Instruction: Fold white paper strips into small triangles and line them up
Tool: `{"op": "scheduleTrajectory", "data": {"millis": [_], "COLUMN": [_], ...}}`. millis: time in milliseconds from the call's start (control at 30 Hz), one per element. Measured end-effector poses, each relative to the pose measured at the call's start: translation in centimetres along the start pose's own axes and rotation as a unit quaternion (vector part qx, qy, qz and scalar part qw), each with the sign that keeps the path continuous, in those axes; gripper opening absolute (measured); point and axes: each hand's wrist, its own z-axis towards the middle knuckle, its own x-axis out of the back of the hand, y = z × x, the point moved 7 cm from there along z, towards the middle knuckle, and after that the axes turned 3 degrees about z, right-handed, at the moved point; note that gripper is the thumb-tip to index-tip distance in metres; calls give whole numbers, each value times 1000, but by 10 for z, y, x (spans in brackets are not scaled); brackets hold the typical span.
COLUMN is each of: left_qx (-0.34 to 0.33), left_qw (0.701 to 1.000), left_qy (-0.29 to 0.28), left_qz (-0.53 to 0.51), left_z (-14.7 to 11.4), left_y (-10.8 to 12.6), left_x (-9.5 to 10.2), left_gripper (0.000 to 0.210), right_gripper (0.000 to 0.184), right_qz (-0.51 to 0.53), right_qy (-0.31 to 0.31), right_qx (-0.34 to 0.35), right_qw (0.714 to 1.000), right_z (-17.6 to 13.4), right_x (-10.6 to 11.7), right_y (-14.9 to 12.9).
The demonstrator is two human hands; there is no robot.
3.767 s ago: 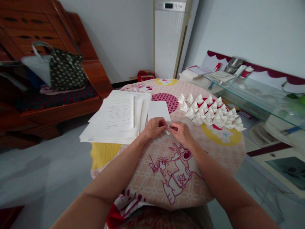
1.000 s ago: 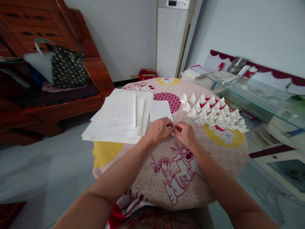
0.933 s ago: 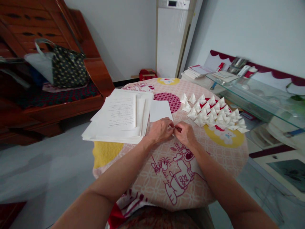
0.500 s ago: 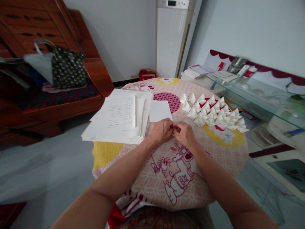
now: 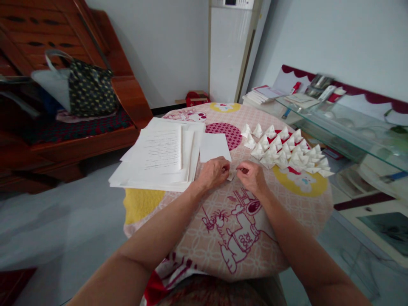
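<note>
Between the two hands a small white paper [image 5: 230, 175] is found, low down near the table [image 5: 307, 214]. By the left hand [image 5: 215, 171] it seems to be pinched, with the fingers curled in and the tips close together. The right hand [image 5: 251, 175] is curled too, with thumb and finger almost meeting; whether the paper's edge is touched by it cannot be told. The paper lies to the right of the left fingertips and to the left of the right ones, and the left hand is the nearer. Which way its long side runs cannot be made out, as part of it is hidden by the left fingers. Just past the left hand, a plain white sheet [image 5: 215, 146] is laid flat, its near edge partly covered by that hand. Farther left, a pile of papers [image 5: 156, 157] is spread, with print too small to be read. Beyond the right hand, many folded paper shapes [image 5: 298, 160] are stood in rows, and some are hidden behind others.
</note>
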Motion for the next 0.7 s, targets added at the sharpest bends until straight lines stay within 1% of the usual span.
{"op": "scheduleTrajectory", "data": {"millis": [133,233,333,467,600,700], "left_qx": [-11,-19,-26,-26,-22,0], "left_qw": [1000,999,999,999,998,995], "left_qy": [12,16,16,13,25,33], "left_qz": [-18,-21,-21,-25,-52,-99], "left_z": [1,1,1,0,0,-1], "left_y": [-1,-1,0,1,1,-3], "left_x": [2,1,0,-1,1,3], "left_gripper": [15,15,16,18,17,12], "right_gripper": [16,12,13,15,13,12], "right_qz": [1,-23,-47,-59,-43,-19], "right_qy": [-11,-24,-34,-28,-27,-27], "right_qx": [2,14,16,14,8,19], "right_qw": [1000,999,998,998,999,999], "right_z": [-1,-2,-2,-1,-1,-1], "right_x": [-2,-6,-11,-14,-17,-17], "right_y": [2,-1,-4,-5,-5,-6]}}
